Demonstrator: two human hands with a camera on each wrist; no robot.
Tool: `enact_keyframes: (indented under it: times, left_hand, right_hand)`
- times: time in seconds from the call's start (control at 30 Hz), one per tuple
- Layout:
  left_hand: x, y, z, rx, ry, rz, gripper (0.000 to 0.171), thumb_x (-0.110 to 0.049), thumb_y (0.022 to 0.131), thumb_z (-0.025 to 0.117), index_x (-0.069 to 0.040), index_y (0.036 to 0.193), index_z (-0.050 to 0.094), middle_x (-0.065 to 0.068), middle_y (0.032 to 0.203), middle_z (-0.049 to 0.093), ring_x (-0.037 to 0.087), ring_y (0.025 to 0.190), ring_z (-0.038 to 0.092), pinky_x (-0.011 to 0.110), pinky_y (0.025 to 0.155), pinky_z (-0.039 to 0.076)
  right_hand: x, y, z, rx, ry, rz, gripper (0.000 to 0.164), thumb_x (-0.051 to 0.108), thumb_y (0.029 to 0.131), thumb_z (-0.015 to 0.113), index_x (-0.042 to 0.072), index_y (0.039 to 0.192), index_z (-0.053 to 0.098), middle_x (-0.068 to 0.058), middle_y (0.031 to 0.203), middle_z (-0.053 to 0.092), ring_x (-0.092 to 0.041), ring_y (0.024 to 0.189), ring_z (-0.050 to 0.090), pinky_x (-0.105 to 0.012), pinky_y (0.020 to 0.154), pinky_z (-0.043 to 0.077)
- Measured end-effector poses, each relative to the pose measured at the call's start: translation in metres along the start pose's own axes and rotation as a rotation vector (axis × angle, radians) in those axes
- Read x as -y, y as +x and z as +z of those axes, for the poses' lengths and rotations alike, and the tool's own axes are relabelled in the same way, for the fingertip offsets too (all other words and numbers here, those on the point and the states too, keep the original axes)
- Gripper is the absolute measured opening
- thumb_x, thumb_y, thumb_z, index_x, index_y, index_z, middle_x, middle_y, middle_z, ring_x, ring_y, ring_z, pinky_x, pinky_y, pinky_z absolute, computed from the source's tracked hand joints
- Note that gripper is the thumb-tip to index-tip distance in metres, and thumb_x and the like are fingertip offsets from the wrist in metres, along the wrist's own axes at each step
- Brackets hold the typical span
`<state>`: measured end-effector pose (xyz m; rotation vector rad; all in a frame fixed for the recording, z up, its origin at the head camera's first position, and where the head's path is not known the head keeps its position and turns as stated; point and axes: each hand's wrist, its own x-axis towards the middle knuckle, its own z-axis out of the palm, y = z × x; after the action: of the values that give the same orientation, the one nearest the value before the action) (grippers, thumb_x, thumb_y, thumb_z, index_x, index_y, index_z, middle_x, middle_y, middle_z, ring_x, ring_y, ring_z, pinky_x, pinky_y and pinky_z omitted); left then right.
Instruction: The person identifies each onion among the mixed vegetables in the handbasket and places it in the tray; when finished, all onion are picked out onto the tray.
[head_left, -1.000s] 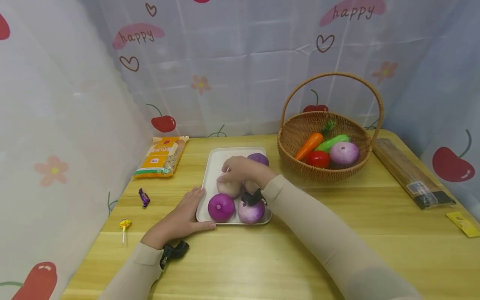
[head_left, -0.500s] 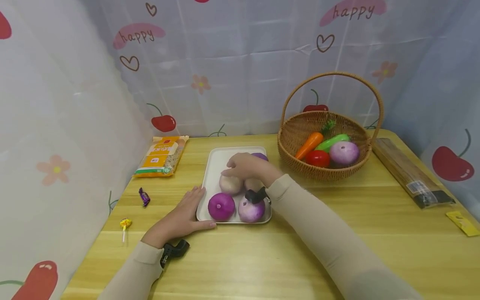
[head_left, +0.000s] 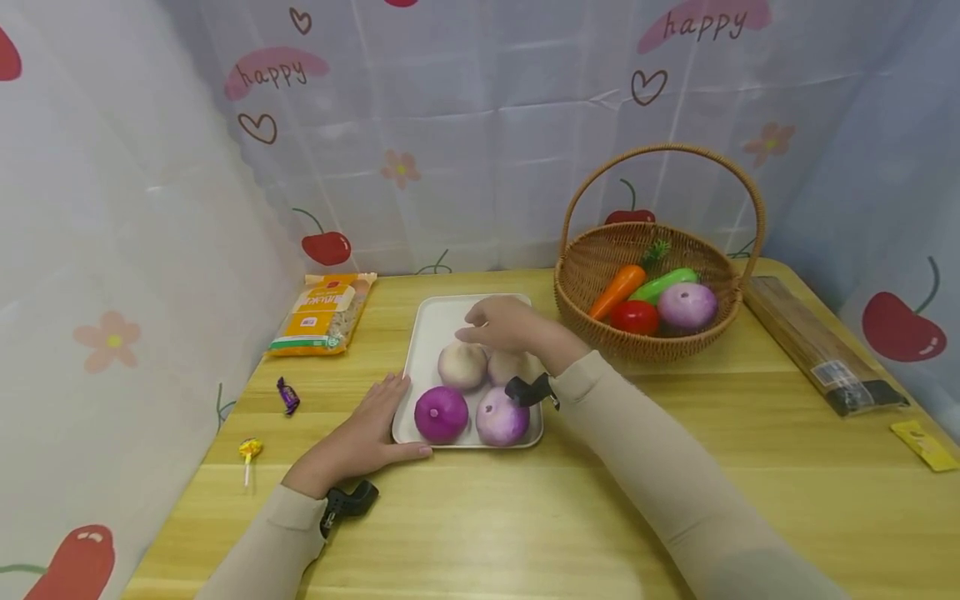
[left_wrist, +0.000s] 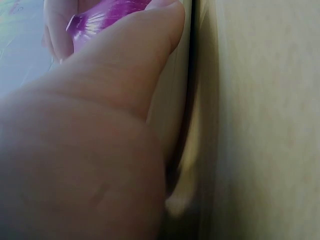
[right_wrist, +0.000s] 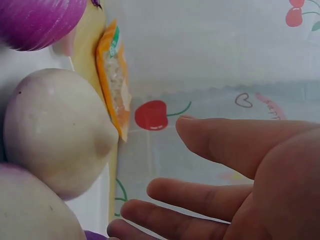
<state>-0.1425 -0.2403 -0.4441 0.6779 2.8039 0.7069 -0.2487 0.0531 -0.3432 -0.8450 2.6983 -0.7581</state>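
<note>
A white tray (head_left: 429, 321) holds a purple onion (head_left: 441, 414) at front left and a purple-white turnip (head_left: 501, 418) at front right. Behind them sit two pale turnips, the left one (head_left: 462, 365) and the right one (head_left: 513, 367), which my right arm partly covers. My left hand (head_left: 356, 437) rests against the tray's near left corner, fingers along the side and thumb at the front edge. Over the tray's back half, my right hand (head_left: 506, 325) hovers with nothing in it; in the right wrist view its thumb (right_wrist: 215, 142) and fingers are spread apart, clear of the left pale turnip (right_wrist: 57, 132).
Right of the tray stands a wicker basket (head_left: 645, 346) with a carrot, a tomato, a green vegetable and a purple-white turnip. An orange food bag (head_left: 322, 317), a purple candy (head_left: 288, 396) and a lollipop (head_left: 250, 450) lie left. Long packaged noodles (head_left: 817, 342) and a yellow packet (head_left: 924, 444) lie right.
My right hand has come off the left pale turnip and moved back and to the right. The purple vegetable at the tray's back right is now hidden behind it. My left hand has stayed put.
</note>
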Motion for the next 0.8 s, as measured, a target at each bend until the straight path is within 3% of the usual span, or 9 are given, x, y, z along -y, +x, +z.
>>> enact_keyframes:
  times: [0.57,0.8]
  left_hand:
    - [0.001,0.001,0.002,-0.012,0.003,0.01,0.128,-0.079,0.083,0.071,0.001,0.167,0.016,0.019,0.172,0.014,0.033,0.159,0.004,0.051,0.126,0.006]
    - [0.001,0.001,0.002,-0.009,0.003,0.008,0.128,-0.079,0.083,0.07,0.001,0.167,0.016,0.019,0.172,0.014,0.034,0.159,0.004,0.051,0.126,0.006]
  right_hand:
    - [-0.013,-0.032,-0.037,-0.095,0.146,0.056,0.053,0.042,0.104,0.066,0.004,0.141,0.066,-0.012,0.136,0.067,-0.031,0.128,0.059,-0.048,0.111,0.045]
    - [-0.025,-0.045,-0.054,-0.153,0.103,0.045,0.052,0.041,0.105,0.066,0.003,0.141,0.067,-0.012,0.135,0.068,-0.032,0.127,0.06,-0.049,0.11,0.046]
